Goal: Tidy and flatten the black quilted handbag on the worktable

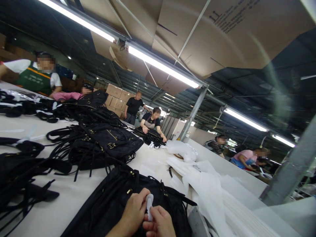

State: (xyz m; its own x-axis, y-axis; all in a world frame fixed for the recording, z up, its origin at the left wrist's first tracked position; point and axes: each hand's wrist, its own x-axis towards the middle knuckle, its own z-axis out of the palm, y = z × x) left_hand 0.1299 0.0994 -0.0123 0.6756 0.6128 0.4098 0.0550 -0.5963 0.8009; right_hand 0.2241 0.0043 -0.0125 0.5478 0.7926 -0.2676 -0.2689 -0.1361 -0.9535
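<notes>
At the bottom of the view my left hand (133, 210) and my right hand (159, 222) meet over a black leather bag (111, 200) with brass fittings that lies on the white table (74, 194). Both hands pinch a small white piece (149, 204), held upright between the fingers. What the piece is made of I cannot tell. The bag's straps trail off to the right.
More black bags (108, 140) and loose straps (22, 171) are piled on the table to the left and ahead. White wrapping sheets (204, 184) lie to the right. Several other people work along the table and beyond. A grey post (288, 168) stands at right.
</notes>
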